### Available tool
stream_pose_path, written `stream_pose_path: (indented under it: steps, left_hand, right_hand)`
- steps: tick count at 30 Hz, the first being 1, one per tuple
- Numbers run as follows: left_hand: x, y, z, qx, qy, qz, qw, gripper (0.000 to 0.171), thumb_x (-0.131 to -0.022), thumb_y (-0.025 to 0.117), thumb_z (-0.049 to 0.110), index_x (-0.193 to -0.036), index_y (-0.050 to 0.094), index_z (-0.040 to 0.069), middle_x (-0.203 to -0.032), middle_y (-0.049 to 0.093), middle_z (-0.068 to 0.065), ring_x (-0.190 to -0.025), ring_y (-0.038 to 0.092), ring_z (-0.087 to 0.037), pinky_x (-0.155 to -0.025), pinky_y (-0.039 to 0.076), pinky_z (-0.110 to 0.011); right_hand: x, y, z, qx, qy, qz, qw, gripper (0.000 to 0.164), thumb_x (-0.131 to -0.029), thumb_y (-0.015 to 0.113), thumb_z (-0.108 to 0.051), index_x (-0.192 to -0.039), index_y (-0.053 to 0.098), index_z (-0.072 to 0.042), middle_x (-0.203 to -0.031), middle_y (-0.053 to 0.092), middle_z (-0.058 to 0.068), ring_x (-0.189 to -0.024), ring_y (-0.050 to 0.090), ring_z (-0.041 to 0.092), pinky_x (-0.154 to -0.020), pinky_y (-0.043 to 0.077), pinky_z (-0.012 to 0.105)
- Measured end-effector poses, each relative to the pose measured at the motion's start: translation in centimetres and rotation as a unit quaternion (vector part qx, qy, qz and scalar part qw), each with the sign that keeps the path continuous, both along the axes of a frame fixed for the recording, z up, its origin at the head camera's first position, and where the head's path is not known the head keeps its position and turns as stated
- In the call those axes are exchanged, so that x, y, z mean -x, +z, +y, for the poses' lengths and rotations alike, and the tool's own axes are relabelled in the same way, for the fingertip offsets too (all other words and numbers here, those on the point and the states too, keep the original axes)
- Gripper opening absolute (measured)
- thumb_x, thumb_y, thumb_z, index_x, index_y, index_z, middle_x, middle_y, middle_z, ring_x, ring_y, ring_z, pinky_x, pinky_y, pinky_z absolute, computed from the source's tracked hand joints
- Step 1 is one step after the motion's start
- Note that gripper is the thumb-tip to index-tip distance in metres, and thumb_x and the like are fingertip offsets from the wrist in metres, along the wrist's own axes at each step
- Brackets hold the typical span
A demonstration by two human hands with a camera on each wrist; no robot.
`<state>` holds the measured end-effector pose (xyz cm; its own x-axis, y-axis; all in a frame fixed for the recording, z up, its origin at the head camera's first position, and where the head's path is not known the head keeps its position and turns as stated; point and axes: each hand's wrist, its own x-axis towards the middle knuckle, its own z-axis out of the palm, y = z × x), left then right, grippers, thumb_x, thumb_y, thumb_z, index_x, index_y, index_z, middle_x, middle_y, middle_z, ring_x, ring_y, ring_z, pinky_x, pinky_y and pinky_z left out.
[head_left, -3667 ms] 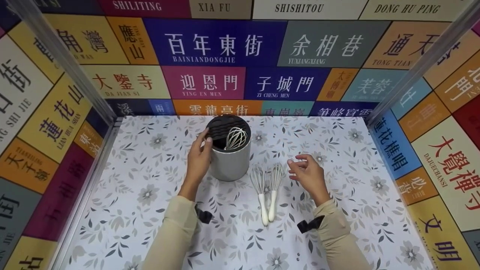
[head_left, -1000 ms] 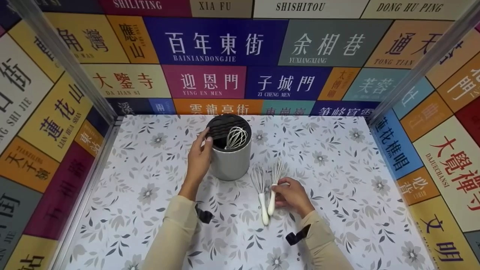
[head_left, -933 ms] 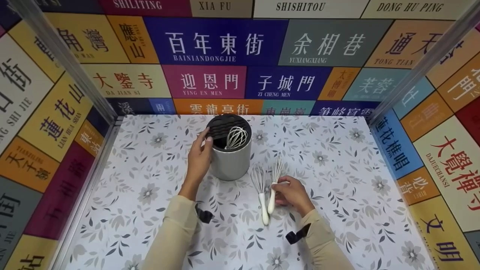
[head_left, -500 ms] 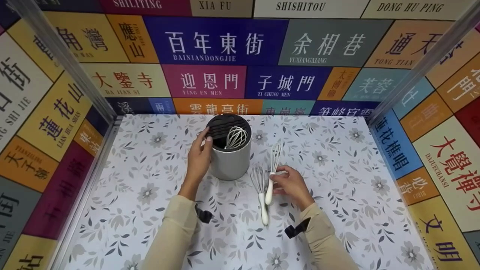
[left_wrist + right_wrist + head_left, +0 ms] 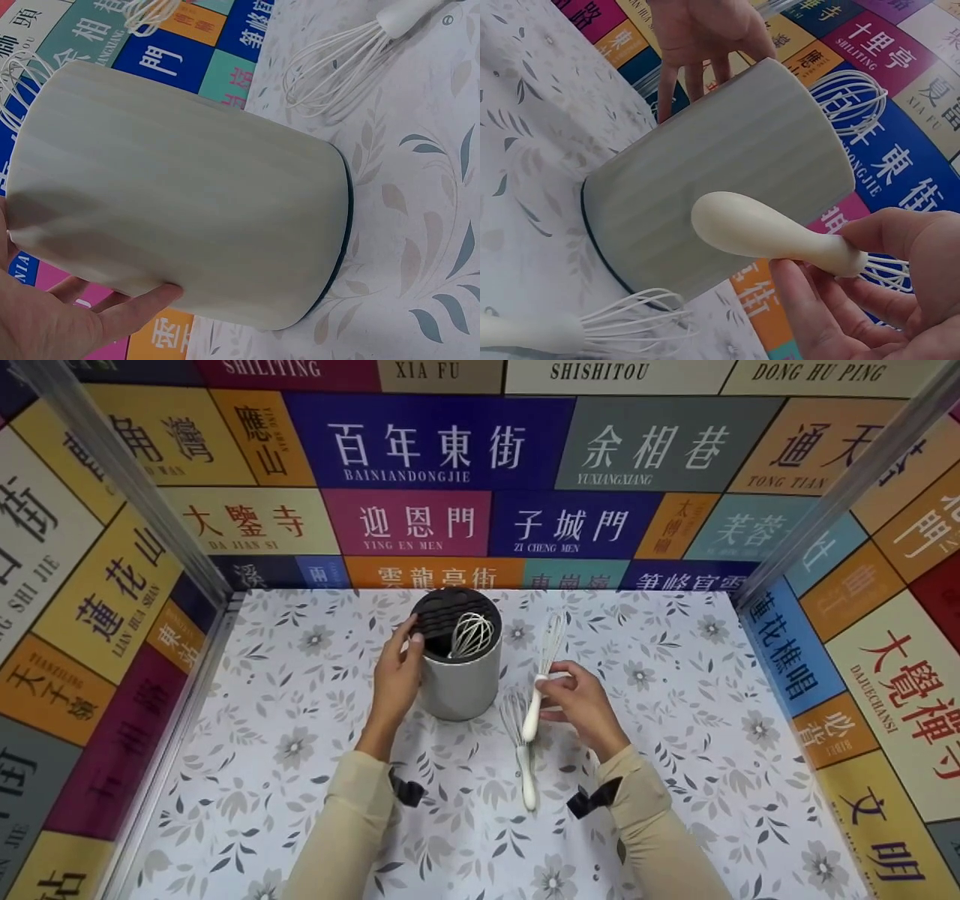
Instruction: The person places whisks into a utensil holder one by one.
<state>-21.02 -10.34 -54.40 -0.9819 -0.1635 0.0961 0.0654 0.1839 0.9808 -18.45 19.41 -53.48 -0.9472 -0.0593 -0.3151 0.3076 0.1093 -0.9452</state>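
My right hand (image 5: 581, 701) pinches a whisk (image 5: 533, 709) by the top of its cream handle, thumb and fingertips on it. This whisk is raised off the table, wires up; its bulbous handle end (image 5: 735, 223) points at the holder in the right wrist view. A grey cylindrical utensil holder (image 5: 461, 690) with a black slotted top stands upright. Another whisk (image 5: 472, 635) stands in it, only its wires showing. My left hand (image 5: 396, 679) touches the holder's left side near the rim with extended fingers. A further whisk (image 5: 528, 780) lies on the table, partly behind the raised one.
The table (image 5: 285, 817) has a white floral cover. A back wall (image 5: 420, 442) of coloured name panels rises behind it, with similar walls at both sides. Clear corner posts (image 5: 150, 487) stand at the back corners. A black strap mount (image 5: 592, 799) sits on each wrist.
My right hand came from the right, took the right-hand whisk from the table and raised it forward, level with the holder's right side. My left hand and the holder have stayed put.
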Motion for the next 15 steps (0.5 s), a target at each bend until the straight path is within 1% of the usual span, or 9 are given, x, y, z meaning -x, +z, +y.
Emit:
stream_pose_path:
  steps: [2, 3, 7, 9, 11, 15]
  left_hand:
    - [0.0, 0.0, 0.0, -0.003, -0.001, 0.000, 1.0000, 0.045, -0.107, 0.050, 0.044, -0.151, 0.050, 0.034, -0.152, 0.047, -0.008, -0.128, 0.059, -0.029, -0.075, 0.055, -0.039]
    - [0.0, 0.0, 0.0, -0.003, -0.001, -0.001, 1.0000, 0.045, -0.107, 0.050, 0.044, -0.152, 0.050, 0.034, -0.151, 0.047, -0.009, -0.126, 0.059, -0.029, -0.074, 0.055, -0.038]
    - [0.0, 0.1, 0.0, -0.008, -0.002, -0.004, 1.0000, 0.045, -0.107, 0.050, 0.044, -0.151, 0.050, 0.034, -0.148, 0.049, -0.009, -0.120, 0.061, -0.028, -0.072, 0.055, -0.040]
    - [0.0, 0.0, 0.0, -0.008, -0.002, -0.005, 0.9999, 0.045, -0.107, 0.050, 0.043, -0.151, 0.050, 0.035, -0.149, 0.049, -0.009, -0.121, 0.061, -0.028, -0.074, 0.055, -0.041]
    - [0.0, 0.0, 0.0, -0.010, -0.002, -0.005, 0.9999, 0.045, -0.107, 0.050, 0.044, -0.151, 0.050, 0.035, -0.151, 0.047, -0.008, -0.125, 0.059, -0.028, -0.078, 0.056, -0.043]
    - [0.0, -0.1, 0.0, -0.003, -0.001, -0.005, 1.0000, 0.045, -0.107, 0.050, 0.045, -0.151, 0.050, 0.035, -0.155, 0.045, -0.006, -0.135, 0.054, -0.030, -0.097, 0.053, -0.044]
  right_hand:
    - [0.2, 0.5, -0.2, 0.005, 0.001, 0.013, 1.000, 0.042, -0.097, 0.071, -0.022, -0.132, 0.056, -0.007, -0.108, 0.069, 0.013, -0.089, 0.074, 0.026, -0.077, 0.063, 0.042]
    - [0.3, 0.6, -0.3, 0.008, 0.002, 0.019, 1.000, 0.042, -0.097, 0.071, -0.022, -0.133, 0.056, -0.007, -0.108, 0.069, 0.013, -0.089, 0.074, 0.026, -0.076, 0.063, 0.042]
    - [0.8, 1.4, -0.7, 0.022, 0.003, 0.039, 0.999, 0.043, -0.097, 0.070, -0.020, -0.133, 0.054, -0.004, -0.107, 0.069, 0.013, -0.088, 0.074, 0.026, -0.075, 0.063, 0.042]
    - [1.0, 1.7, -0.9, 0.032, 0.003, 0.044, 0.998, 0.043, -0.097, 0.070, -0.019, -0.134, 0.054, -0.002, -0.106, 0.069, 0.014, -0.087, 0.074, 0.026, -0.075, 0.063, 0.042]
    - [1.2, 2.1, -1.1, 0.037, 0.007, 0.049, 0.998, 0.044, -0.097, 0.071, -0.019, -0.134, 0.054, -0.002, -0.107, 0.068, 0.014, -0.087, 0.075, 0.025, -0.075, 0.063, 0.043]
    - [1.7, 2.7, -1.4, 0.041, 0.011, 0.060, 0.997, 0.043, -0.096, 0.072, -0.021, -0.133, 0.056, -0.005, -0.108, 0.068, 0.015, -0.088, 0.075, 0.027, -0.076, 0.063, 0.042]
